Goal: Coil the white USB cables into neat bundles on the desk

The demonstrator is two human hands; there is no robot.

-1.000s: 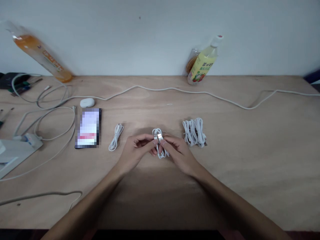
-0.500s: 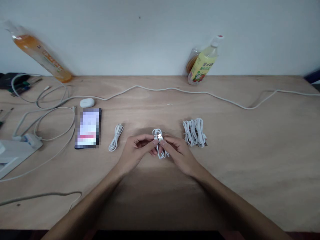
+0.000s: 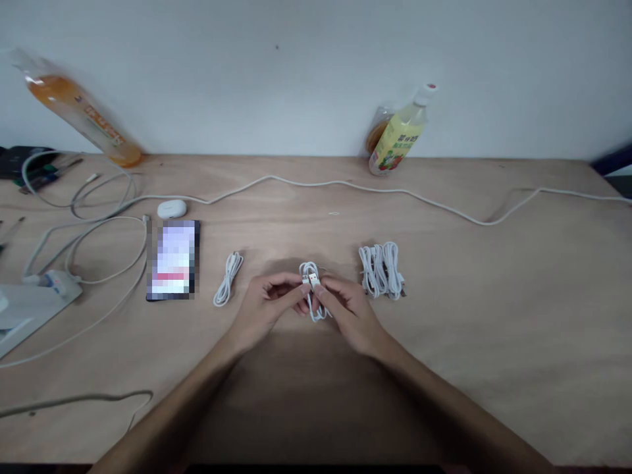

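Both my hands meet around a coiled white USB cable at the middle of the table. My left hand pinches it from the left, thumb near the plug. From the other side my right hand grips it, its thumb just below the metal USB plug. My palms and curled fingers hide part of the coil. Left of my hands lies another bundled white cable. Several more coiled white cables lie side by side to the right.
A phone and a white earbud case lie at left, near looped cables and a white power strip. A long white cord crosses the table. By the wall stand an orange drink bottle and a yellow bottle.
The whole view has shifted slightly, so everything sits a little lower in the picture. My hands keep the same grip on the coiled cable; the plug has turned a little.
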